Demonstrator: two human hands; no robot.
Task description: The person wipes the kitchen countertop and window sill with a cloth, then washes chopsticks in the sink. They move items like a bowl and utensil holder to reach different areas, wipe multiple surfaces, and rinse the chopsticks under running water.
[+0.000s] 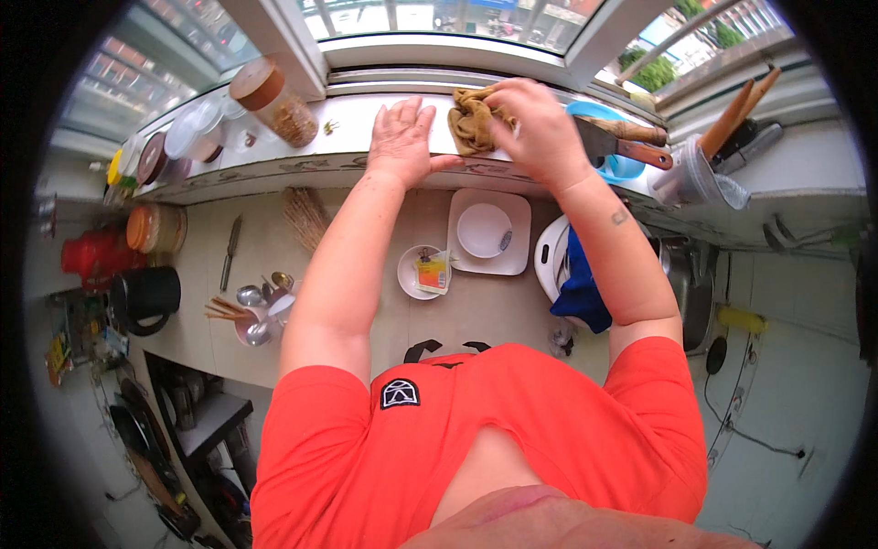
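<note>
My left hand lies on the white window sill, fingers stretched and thumb out to the side, holding nothing. Just to its right is a crumpled brown cloth on the sill. My right hand has its fingers curled at the cloth's right edge, gripping it; the fingertips are partly hidden and slightly blurred. Beside the right hand stands a blue container with a wooden-handled spatula across it. Left of my left hand, some small green scraps sit on the sill.
A brown-lidded jar and several tubs occupy the sill's left end; a utensil holder stands at its right. Below, the counter carries a knife, a straw brush, a white bowl on a square plate, a small bowl with a packet, and a blue cloth.
</note>
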